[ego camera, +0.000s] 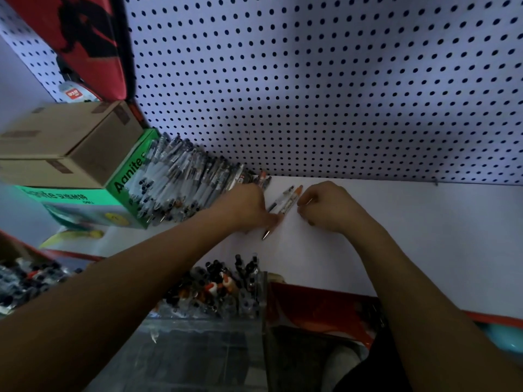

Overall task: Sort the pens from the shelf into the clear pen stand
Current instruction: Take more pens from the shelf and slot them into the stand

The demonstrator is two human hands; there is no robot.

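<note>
A big heap of clear pens point(181, 182) lies on the white shelf point(410, 236), piled against a green box. Two loose pens lie side by side between my hands: a black-tipped pen point(278, 200) and an orange-capped pen point(291, 202). My left hand point(249, 207) pinches the near end of these pens, and a metal tip pokes out below its fingers. My right hand point(328, 206) rests just right of the pens with its fingers curled, and whether it holds anything is hidden. The clear pen stand point(256, 292), below the shelf edge, holds several pens.
A green box point(127, 179) with a cardboard box point(70, 142) on top stands at the left of the shelf. White pegboard point(311, 80) forms the back wall. A red bag point(93, 38) hangs at upper left. Red packets point(319, 312) lie below the shelf, right of the stand.
</note>
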